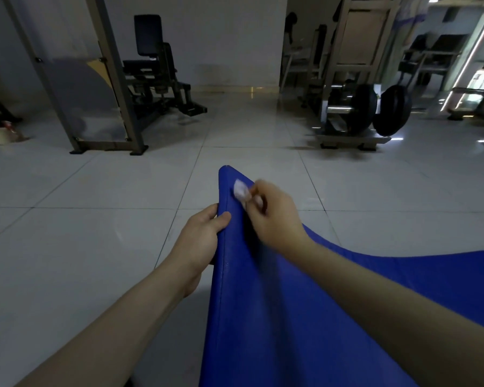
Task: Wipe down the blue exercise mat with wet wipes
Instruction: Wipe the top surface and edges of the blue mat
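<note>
Up off the floor, left hand (204, 233) grips blue mat (263, 303) edge; right hand (274, 219) pinches wipe (241, 189)

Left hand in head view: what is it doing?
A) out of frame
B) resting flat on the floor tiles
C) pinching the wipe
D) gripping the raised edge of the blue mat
D: the left hand grips the lifted edge of the blue mat, thumb over the top face, while the right hand pinches the wet wipe near the mat's far corner.
</note>
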